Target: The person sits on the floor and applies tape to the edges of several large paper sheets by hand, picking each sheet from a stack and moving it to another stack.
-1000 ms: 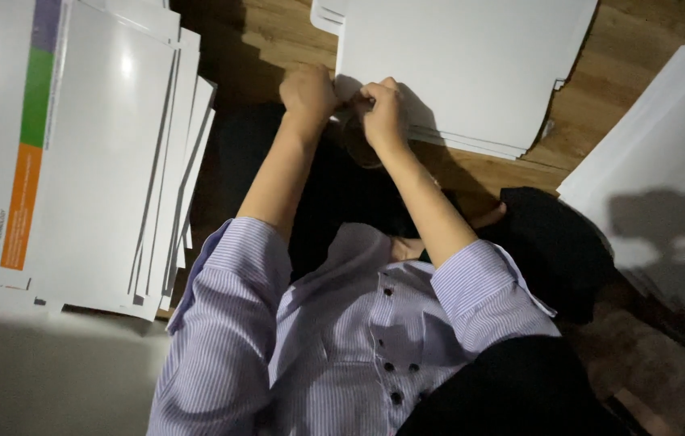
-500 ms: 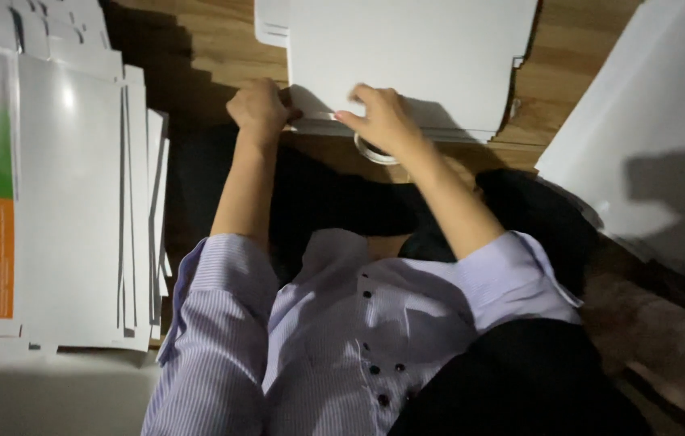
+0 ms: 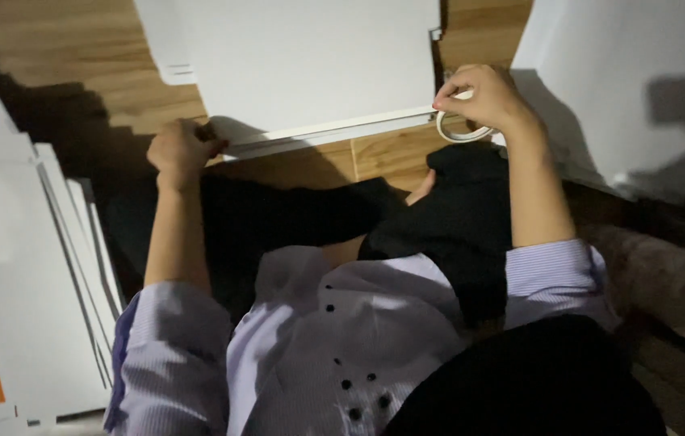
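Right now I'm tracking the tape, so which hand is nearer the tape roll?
Right. The right hand grips the tape roll at the white board's right corner; the left hand pinches the board's opposite corner.

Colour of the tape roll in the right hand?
White or clear ring; tape roll under the right hand, head view.

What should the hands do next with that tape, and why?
Probably press the strip down along the near edge of the white cardboard sheet. The right hand holds the tape roll at the sheet's right corner, while the left hand pinches the left corner, so the two hands seem to span that edge.
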